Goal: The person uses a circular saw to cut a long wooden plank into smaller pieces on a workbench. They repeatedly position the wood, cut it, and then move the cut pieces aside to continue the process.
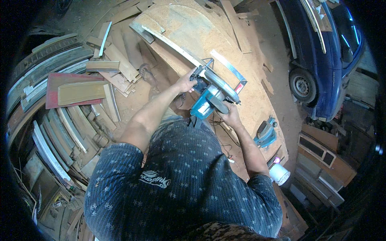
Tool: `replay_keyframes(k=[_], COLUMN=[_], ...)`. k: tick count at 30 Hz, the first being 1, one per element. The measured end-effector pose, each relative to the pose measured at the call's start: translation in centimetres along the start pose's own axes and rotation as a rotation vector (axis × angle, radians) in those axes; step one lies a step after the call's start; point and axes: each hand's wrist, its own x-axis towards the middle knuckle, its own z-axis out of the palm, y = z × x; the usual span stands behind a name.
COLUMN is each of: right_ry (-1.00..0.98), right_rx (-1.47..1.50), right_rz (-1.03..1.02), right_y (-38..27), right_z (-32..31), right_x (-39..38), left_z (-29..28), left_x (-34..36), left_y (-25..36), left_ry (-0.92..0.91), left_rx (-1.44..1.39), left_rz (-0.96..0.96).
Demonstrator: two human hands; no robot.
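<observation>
Above the workbench's near edge is a teal circular saw (207, 100) with a metal guard, tilted over the board. My left hand (185, 84) grips its front part near the base plate. My right hand (229, 114) is closed on its rear handle. A long pale wooden strip (169, 43) lies along the bench (229, 64), running under the saw. A metal straightedge with a red end (227, 66) lies just beyond the saw. A second teal power tool (265, 131) rests on the bench to the right. A dark cord (219, 130) hangs below my right hand.
Stacked wood offcuts and panels (80, 90) cover the floor at left. A blue car (321, 80) stands at right beside leaning cabinet panels (321, 152). A white bucket (280, 173) sits near my right elbow. Loose boards (235, 26) lie beyond the bench.
</observation>
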Motion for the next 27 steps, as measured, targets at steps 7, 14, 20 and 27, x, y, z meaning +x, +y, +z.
replay_keyframes(k=[7, 14, 20, 27], right_ry=[0.029, 0.136, 0.185, 0.211], right_rx=[-0.071, -0.164, -0.235, -0.209], right_rz=[-0.014, -0.086, -0.116, -0.126], right_y=[-1.9, -3.8, -4.5, -5.9], right_z=[0.6, 1.4, 1.7, 1.5], right_x=[1.0, 1.3, 2.1, 2.5], left_z=[-0.3, -1.6, -2.7, -3.6], left_x=[0.4, 0.5, 0.4, 0.1], left_y=[-1.8, -2.0, -1.6, -1.4], left_ry=[0.138, 0.061, 0.081, 0.114], left_rx=[-0.081, -0.065, -0.080, -0.078], left_rz=[0.028, -0.046, -0.064, -0.096])
